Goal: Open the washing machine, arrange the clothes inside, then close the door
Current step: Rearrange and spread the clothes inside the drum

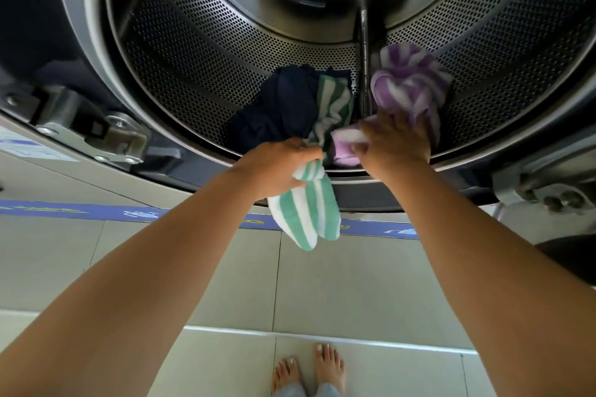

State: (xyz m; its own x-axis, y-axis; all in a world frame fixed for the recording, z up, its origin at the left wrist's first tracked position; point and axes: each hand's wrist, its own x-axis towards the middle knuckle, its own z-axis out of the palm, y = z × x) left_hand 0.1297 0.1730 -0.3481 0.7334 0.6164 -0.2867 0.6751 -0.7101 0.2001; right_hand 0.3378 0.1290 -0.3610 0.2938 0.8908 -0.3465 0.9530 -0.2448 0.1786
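Observation:
The washing machine's perforated steel drum is open in front of me. My left hand is shut on a green-and-white striped towel, part of which hangs out over the drum's lower rim while the rest lies inside. A dark navy garment lies on the drum floor beside the towel. My right hand grips a purple-and-white striped towel that rests against the drum wall on the right, past a raised drum rib.
A metal door hinge is bolted at the lower left of the opening, and a latch bracket sits at the lower right. Blue strips run across the machine's front panel. My bare feet stand on pale floor tiles.

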